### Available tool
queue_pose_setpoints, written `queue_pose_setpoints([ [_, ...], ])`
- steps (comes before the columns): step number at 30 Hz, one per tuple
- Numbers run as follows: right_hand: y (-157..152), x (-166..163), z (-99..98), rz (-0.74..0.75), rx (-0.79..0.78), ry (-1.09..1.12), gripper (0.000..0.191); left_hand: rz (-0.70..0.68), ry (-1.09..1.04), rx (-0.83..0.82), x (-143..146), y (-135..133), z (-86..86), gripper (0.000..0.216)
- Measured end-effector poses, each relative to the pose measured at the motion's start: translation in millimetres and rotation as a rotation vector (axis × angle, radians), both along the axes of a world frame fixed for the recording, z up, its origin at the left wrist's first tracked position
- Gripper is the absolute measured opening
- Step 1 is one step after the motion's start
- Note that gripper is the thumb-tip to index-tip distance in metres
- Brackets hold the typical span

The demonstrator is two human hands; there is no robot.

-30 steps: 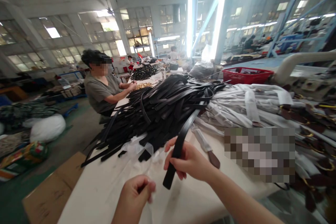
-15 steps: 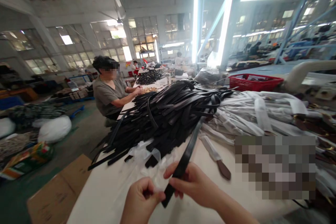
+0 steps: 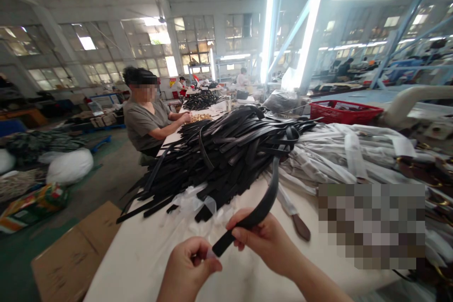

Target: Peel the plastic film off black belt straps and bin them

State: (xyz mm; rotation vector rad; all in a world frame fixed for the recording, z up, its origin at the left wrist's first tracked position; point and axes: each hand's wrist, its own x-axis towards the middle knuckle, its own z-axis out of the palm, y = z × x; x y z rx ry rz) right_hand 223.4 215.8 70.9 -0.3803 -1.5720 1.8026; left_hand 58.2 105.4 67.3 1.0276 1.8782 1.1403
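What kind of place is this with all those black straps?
It looks like a factory workshop, likely for belts. A big pile of black straps covers the long table, another person sits working further along it, and the right hand holds one black strap.

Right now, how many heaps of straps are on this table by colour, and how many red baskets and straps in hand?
Black strap heap: 1
White-wrapped strap heap: 1
Red basket: 1
Black strap gripped by the right hand, with its end at the left hand: 1
Total: 4
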Motion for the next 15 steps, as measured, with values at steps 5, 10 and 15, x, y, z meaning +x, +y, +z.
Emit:
queue_pose_setpoints([
  [5,0.9,2.6,1.5,-0.046,-0.012,0.005,0.028,-0.034,0.021,-0.038,-2.6,-0.9,1.7,0.019],
  [10,-0.8,0.1,-0.6,-0.03,-0.01,-0.009,0.027,-0.048,0.031,-0.065,-2.6,-2.8,0.4,0.017],
  [15,-2.8,-0.7,-5.3,-0.017,-0.014,-0.026,0.026,-0.029,0.011,-0.05,0.6,-4.7,6.5,0.014],
])
